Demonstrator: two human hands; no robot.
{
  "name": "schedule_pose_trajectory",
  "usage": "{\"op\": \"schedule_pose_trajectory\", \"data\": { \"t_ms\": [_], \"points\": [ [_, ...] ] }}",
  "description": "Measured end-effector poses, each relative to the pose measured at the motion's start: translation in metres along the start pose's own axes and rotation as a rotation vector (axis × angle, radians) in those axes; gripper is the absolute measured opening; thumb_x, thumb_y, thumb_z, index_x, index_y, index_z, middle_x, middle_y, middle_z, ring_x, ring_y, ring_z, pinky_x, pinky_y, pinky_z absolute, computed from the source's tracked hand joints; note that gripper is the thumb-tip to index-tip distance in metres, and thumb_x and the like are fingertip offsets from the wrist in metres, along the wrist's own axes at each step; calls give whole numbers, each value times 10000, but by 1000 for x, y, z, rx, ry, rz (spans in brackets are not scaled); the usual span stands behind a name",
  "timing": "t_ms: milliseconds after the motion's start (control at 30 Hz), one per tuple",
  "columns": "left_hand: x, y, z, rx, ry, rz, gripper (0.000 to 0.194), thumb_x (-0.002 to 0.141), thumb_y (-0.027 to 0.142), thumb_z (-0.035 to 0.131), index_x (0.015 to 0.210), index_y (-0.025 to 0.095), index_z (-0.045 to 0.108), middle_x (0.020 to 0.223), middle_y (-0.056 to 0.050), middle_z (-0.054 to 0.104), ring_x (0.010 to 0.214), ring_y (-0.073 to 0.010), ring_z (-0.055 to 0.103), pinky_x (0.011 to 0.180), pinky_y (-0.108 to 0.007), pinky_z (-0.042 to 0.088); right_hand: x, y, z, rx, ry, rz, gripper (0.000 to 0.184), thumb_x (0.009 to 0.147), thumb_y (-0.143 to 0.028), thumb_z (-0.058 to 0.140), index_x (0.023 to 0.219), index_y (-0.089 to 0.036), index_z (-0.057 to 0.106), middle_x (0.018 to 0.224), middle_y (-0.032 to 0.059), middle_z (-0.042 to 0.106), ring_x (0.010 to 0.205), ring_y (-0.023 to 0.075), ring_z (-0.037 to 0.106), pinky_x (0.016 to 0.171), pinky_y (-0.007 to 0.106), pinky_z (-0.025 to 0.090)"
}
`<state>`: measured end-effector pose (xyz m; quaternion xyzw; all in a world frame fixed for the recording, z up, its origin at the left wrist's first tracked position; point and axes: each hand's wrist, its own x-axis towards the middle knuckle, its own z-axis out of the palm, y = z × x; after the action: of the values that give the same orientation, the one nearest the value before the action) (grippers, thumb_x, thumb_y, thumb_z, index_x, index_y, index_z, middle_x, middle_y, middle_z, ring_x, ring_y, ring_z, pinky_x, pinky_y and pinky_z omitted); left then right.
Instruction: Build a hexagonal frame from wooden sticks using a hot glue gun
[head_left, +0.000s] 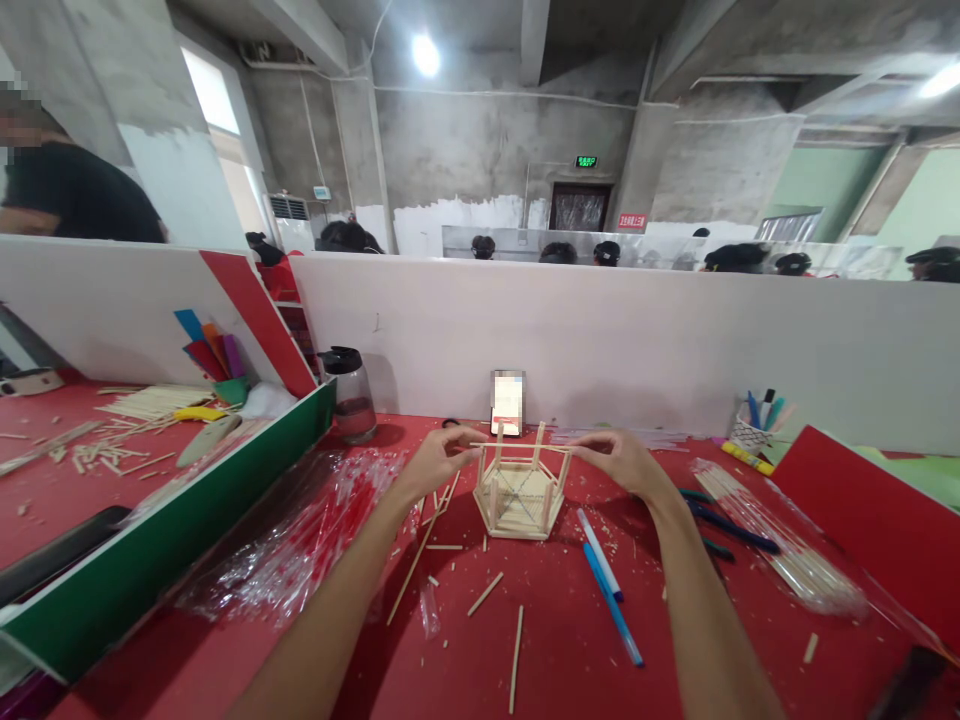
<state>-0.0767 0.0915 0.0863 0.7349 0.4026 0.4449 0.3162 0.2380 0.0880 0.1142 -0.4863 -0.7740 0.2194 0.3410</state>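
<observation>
A small hexagonal frame of wooden sticks (517,500) stands on the red table (555,640), with upright posts round its rim. My left hand (435,455) pinches one end of a thin stick (517,447) laid across the top of the posts. My right hand (619,458) pinches the other end of that stick. Both hands hover just above the frame, one on each side.
Loose sticks (420,550) and shavings lie in front of the frame. Blue pens (611,590) lie to the right, clear plastic bags (300,540) to the left and right. A phone (508,403), a jar (351,395) and a pen cup (754,430) stand by the white partition. Other people sit beyond.
</observation>
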Motion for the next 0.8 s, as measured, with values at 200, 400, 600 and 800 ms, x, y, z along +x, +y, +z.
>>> {"op": "schedule_pose_trajectory", "data": {
  "t_ms": [200,400,600,800],
  "points": [
    [2,0,5,33,45,7,266,800,408,635,886,182,745,864,-60,766,795,-200,688,734,-284,536,0,0,0,25,5,5,278,814,-444,643,886,-221,793,980,71,781,970,298,711,881,404,536],
    [4,-3,5,1,61,-15,263,770,412,662,848,184,769,879,-70,778,814,-215,701,753,-294,537,-1,-4,0,32,19,11,287,804,-448,639,880,-219,795,959,73,784,946,292,716,872,403,538],
    [4,-3,5,4,72,-26,244,764,398,670,831,183,765,882,-68,779,833,-220,702,764,-298,535,-2,-6,-1,24,-12,13,258,813,-422,636,875,-225,790,968,72,782,950,291,714,879,415,533],
    [4,-5,5,-14,71,-38,270,763,419,667,840,175,753,885,-63,773,831,-213,690,753,-295,529,-3,-5,-3,8,-25,24,256,811,-405,634,866,-207,786,941,76,783,907,285,719,848,402,543]
  ]
}}
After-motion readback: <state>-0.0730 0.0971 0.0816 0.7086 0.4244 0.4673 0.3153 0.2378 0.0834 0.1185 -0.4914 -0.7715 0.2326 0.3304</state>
